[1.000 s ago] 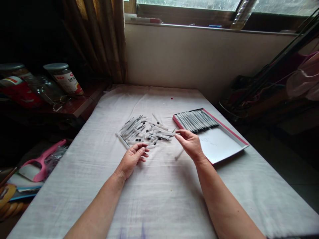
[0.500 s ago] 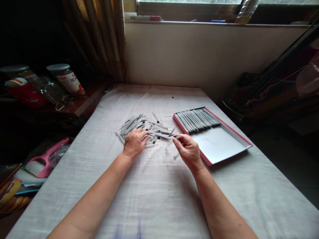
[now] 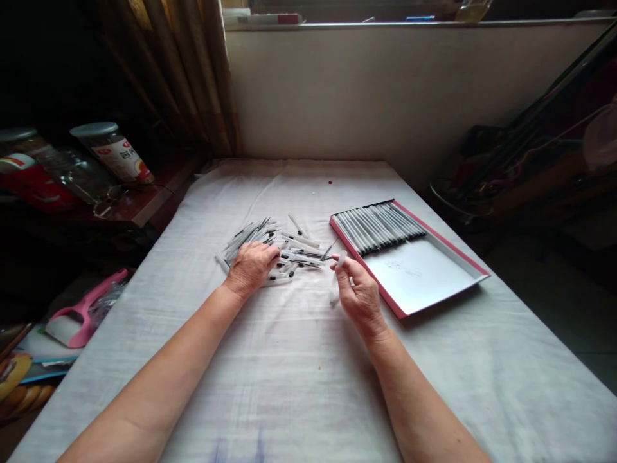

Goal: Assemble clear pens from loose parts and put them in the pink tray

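A loose pile of thin pen parts (image 3: pixel 245 236), translucent white barrels and dark slim refills, several with black ends, lies on the cloth. My left hand (image 3: pixel 251 265) rests on the near side of the pile, fingers drawn together; its fingertips are partly hidden, and what they pinch does not show clearly. To the right of the pile, my right hand (image 3: pixel 359 297) pinches a translucent white pen barrel (image 3: pixel 342 258) between thumb and fingers, just above the cloth. Beside that hand is a shallow box with pink-red edges (image 3: pixel 373 283), a row of black-ended pens (image 3: pixel 378 228) filling its far part.
A pale cloth (image 3: pixel 289 399) covers the table. A wooden side table (image 3: pixel 144 206) at left bears a labelled jar (image 3: pixel 118 154) and other containers. Lower left is a pink-handled object (image 3: pixel 87 315). A tiny red bit (image 3: pixel 330 182) lies toward the wall.
The view has tilted down slightly and shifted. My right hand has turned the translucent barrel more upright. My left hand stays at the pile, its fingers drawn closer together.
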`<state>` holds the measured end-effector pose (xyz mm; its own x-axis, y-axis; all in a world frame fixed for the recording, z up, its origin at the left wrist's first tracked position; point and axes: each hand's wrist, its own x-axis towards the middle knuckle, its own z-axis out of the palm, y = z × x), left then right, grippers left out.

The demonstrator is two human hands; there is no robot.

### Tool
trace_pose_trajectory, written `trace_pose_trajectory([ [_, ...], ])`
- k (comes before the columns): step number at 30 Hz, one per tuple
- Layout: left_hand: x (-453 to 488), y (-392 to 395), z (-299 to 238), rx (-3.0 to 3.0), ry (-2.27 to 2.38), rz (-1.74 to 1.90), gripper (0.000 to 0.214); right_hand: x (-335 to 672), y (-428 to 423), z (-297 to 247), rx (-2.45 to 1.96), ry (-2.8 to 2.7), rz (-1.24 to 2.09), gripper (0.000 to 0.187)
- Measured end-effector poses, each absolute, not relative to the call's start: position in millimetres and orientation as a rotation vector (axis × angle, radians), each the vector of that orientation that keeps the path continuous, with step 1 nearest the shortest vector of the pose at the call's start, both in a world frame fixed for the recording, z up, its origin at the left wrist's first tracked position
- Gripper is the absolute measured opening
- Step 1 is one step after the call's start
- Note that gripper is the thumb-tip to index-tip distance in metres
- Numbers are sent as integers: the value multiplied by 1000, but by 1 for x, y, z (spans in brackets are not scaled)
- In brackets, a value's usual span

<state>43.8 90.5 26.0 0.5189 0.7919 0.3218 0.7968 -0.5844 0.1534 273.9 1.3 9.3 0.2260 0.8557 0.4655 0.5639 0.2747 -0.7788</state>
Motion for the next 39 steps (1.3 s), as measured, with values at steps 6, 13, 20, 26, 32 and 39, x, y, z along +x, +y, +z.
trace_pose_trajectory([
  [6, 2, 54, 20, -2587, -1645, -1080, 22, 281, 5, 5, -1380, -1669, 226, 30],
  [13, -19, 22, 21, -2458, -1934, -1373, 25, 270, 4, -2, -1400, -1915, 103, 28],
  [20, -11, 23, 23, -2518, -1855, -1337, 23, 266, 2, -2, -1371, -1936, 84, 28],
  [26, -5, 26, 28, -2570, -1745, -1333, 20, 265, 3, -3, -1338, -1952, 70, 27],
  [32, 4, 38, 51, -2615, -1593, -1428, 17, 268, 3, -3, -1353, -1961, 94, 24],
  [39, 25, 41, 57, -2712, -1511, -1515, 15, 264, 2, 3, -1280, -1907, 125, 24],
])
